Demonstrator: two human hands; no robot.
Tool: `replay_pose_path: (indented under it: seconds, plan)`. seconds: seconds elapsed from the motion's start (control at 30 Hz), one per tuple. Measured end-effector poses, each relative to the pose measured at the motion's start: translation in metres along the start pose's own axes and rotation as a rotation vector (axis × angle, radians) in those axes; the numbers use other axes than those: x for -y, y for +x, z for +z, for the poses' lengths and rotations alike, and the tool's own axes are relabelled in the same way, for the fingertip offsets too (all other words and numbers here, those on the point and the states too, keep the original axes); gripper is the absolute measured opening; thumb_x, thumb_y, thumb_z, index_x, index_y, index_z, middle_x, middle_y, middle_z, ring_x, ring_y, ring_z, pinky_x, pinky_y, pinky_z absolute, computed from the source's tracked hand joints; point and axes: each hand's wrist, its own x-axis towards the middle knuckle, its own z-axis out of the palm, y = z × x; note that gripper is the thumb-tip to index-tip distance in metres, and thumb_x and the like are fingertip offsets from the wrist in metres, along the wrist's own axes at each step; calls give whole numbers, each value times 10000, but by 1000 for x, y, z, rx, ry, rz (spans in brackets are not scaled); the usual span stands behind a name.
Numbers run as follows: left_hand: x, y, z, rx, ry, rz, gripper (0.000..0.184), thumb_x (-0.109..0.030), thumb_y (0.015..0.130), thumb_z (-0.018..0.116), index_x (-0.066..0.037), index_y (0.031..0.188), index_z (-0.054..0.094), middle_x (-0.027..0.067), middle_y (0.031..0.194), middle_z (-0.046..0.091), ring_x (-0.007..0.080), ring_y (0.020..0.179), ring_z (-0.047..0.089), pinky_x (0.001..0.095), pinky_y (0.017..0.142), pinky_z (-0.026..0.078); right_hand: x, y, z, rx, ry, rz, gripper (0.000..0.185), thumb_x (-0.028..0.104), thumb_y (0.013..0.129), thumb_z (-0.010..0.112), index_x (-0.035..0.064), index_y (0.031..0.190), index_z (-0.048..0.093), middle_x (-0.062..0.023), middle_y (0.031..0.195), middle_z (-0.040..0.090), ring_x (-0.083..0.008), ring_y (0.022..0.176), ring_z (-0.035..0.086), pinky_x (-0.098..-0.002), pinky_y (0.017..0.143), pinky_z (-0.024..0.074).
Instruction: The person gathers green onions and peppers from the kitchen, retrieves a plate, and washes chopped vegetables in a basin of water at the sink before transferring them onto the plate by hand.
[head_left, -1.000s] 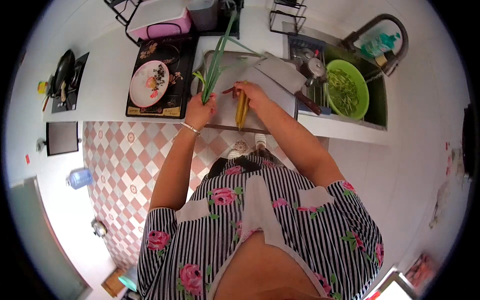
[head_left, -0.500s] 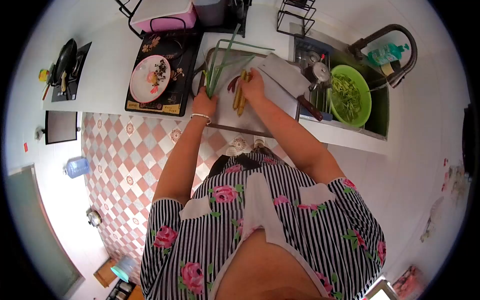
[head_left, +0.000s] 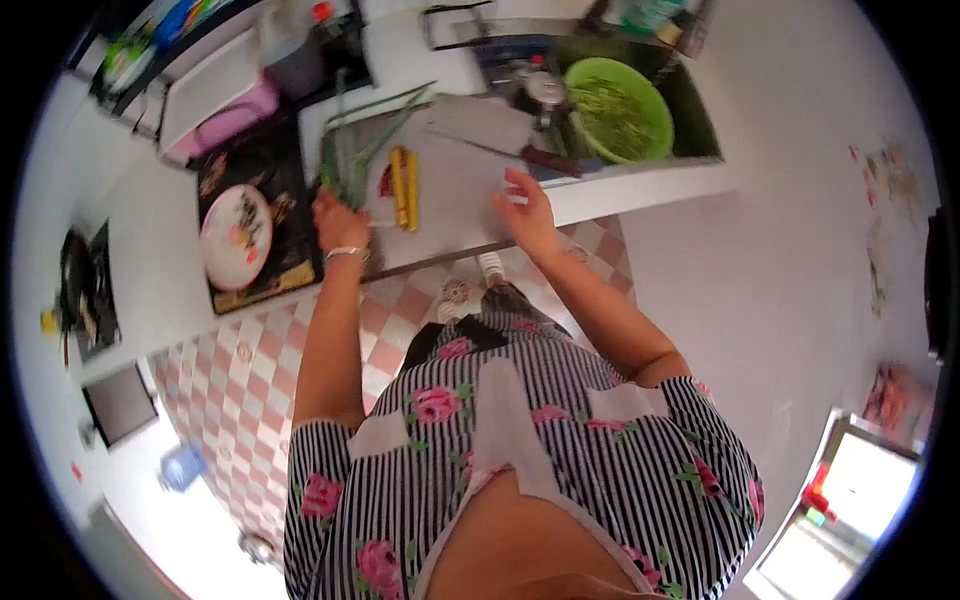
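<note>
My left hand [head_left: 338, 222] is closed around the lower end of the scallions [head_left: 350, 172] at the left side of the metal-topped cutting board [head_left: 455, 215]. Their long green leaves reach toward the back. My right hand [head_left: 525, 212] is held over the board's right front part, fingers apart, with nothing in it. Between the hands, two long yellow sticks [head_left: 405, 188] lie side by side. Partly behind them are small dark red pieces [head_left: 386, 181], too blurred to name. A cleaver [head_left: 485, 122] lies at the back right of the board, its brown handle toward the sink.
Left of the board, a white plate [head_left: 237, 240] with chopped bits rests on a black cooktop [head_left: 290, 205]. To the right, a green basin [head_left: 655, 130] of cut green vegetables sits in the sink [head_left: 695, 125]. A pink-sided box [head_left: 235, 115] stands at the back left.
My right hand has let go of the yellow sticks and moved right, its fingers now spread. My left hand stays at the scallions. The head view has shifted and turned.
</note>
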Motion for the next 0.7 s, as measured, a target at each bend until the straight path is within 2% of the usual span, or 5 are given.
replay_pose_path:
  seconds: [0.2, 0.4, 0.43, 0.57, 0.7]
  plan:
    - [-6, -23, -1, -32, 35, 124, 807, -200, 724, 696, 0, 1351, 229, 204, 1290, 375, 363, 1179, 380, 399, 949, 386, -17, -46, -133, -314, -181, 104, 456, 122, 769, 634, -15, 1177, 484, -127, 1089, 562, -166, 869, 564, -293, 734, 476]
    - [2, -40, -11, -177, -11, 297, 822, -225, 706, 702, -24, 1354, 238, 215, 1297, 346, 375, 1144, 386, 410, 932, 381, -36, -22, -212, -511, -181, 196, 441, 156, 758, 655, -15, 1142, 520, -126, 1026, 595, -166, 803, 582, -288, 720, 478]
    - [-21, -83, -23, -213, -20, 325, 822, -228, 707, 701, -25, 1354, 237, 220, 1294, 346, 375, 1137, 389, 413, 928, 381, -33, -39, -260, -518, -181, 125, 442, 161, 758, 660, -15, 1138, 522, -125, 1015, 600, -161, 782, 591, -283, 706, 479]
    - [-33, -74, -34, -338, -42, 369, 778, -286, 739, 677, -13, 1342, 268, 231, 1296, 342, 380, 1171, 359, 428, 959, 342, -20, 27, -278, -403, -232, 167, 409, 176, 758, 659, -14, 1103, 549, -132, 1015, 608, -176, 775, 607, -290, 710, 480]
    - [-59, -83, -36, -396, -27, 278, 720, -359, 782, 638, -11, 1324, 316, 235, 1314, 325, 388, 1198, 332, 448, 980, 308, -27, 121, -301, -218, -417, -1, 344, 218, 788, 614, 27, 1073, 586, -144, 1000, 615, -241, 822, 611, -329, 750, 475]
